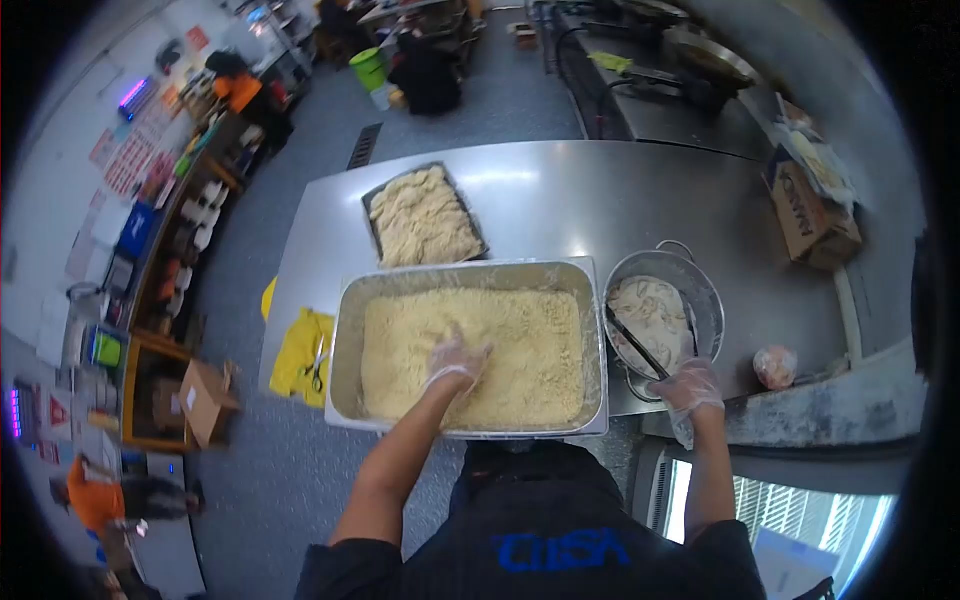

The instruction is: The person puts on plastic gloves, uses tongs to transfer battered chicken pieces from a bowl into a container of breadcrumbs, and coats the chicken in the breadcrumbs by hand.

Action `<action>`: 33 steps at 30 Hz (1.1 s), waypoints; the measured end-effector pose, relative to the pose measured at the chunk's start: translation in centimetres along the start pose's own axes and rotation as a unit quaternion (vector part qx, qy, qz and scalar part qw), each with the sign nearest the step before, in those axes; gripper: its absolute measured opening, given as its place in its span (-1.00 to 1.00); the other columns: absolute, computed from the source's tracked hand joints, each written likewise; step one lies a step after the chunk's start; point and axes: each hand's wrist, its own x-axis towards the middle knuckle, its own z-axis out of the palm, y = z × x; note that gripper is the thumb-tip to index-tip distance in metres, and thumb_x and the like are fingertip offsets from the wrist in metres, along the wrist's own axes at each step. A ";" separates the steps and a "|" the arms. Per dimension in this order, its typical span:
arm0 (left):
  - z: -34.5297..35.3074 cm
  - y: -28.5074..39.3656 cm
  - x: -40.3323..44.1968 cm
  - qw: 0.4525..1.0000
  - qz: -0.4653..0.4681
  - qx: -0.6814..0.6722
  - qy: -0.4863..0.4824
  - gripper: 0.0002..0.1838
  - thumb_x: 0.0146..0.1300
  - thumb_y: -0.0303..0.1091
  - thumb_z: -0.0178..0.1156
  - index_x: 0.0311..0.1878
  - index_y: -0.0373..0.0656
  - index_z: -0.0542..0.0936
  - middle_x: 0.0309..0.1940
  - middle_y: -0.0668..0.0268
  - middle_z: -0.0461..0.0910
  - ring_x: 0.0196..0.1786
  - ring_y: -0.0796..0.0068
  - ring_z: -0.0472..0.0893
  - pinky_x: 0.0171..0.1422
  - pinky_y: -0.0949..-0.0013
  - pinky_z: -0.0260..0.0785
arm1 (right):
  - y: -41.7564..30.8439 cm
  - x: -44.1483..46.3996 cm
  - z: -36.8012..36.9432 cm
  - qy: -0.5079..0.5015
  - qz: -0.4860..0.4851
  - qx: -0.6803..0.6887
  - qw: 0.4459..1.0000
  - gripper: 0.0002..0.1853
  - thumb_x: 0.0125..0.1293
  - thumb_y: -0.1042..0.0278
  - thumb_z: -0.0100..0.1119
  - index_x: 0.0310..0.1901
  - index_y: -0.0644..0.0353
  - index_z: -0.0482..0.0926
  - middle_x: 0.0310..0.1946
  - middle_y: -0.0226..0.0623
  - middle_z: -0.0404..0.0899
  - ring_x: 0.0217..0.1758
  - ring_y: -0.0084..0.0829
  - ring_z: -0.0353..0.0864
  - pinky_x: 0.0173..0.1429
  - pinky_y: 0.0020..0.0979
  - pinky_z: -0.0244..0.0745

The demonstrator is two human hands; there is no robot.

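Observation:
My left hand, in a clear plastic glove, rests with its fingers apart on the pale crumbly breading that fills a large metal tray. To the right, my gloved right hand is closed around the handle end of dark tongs. The tongs reach into a round metal pot of whitish, wet pieces. Behind the large tray, a dark smaller tray holds a heap of coated pieces.
On the steel table, a yellow cloth with scissors lies left of the tray. A plastic-wrapped bundle sits right of the pot. A cardboard box stands at the back right. Several people are farther off.

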 end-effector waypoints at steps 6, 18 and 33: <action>0.0 1.1 -1.8 0.980 0.139 -0.133 -0.050 -0.22 0.21 0.33 0.02 0.29 -0.10 0.43 0.12 -0.12 0.52 0.19 -0.01 0.53 0.27 0.08 0.32 | 4.1 3.7 -3.8 -0.064 -0.074 -0.022 0.995 0.05 0.02 -0.30 0.26 0.38 0.35 0.16 0.15 0.18 0.46 0.25 0.01 0.46 0.33 -0.25 0.33; 0.3 -4.0 6.2 0.997 0.020 -0.039 0.056 -0.21 0.23 0.28 0.02 0.18 -0.34 0.48 0.15 -0.13 0.50 0.26 -0.04 0.44 0.35 0.12 0.23 | 1.5 5.2 -11.6 -0.022 -0.008 -0.142 0.990 -0.52 0.08 -0.01 0.19 -0.09 0.21 0.68 -0.06 -0.03 0.64 0.01 -0.04 0.64 0.11 -0.22 0.52; 2.2 -5.0 7.8 0.990 0.110 -0.019 0.083 -0.34 0.34 0.17 -0.07 0.17 -0.28 0.52 0.16 -0.11 0.50 0.26 0.01 0.47 0.32 0.15 0.27 | -2.7 7.3 -10.5 0.335 -0.299 -0.260 0.855 -0.93 0.00 0.41 0.14 -0.45 0.08 0.61 -0.46 -0.21 0.60 -0.26 -0.20 0.62 -0.09 -0.17 0.41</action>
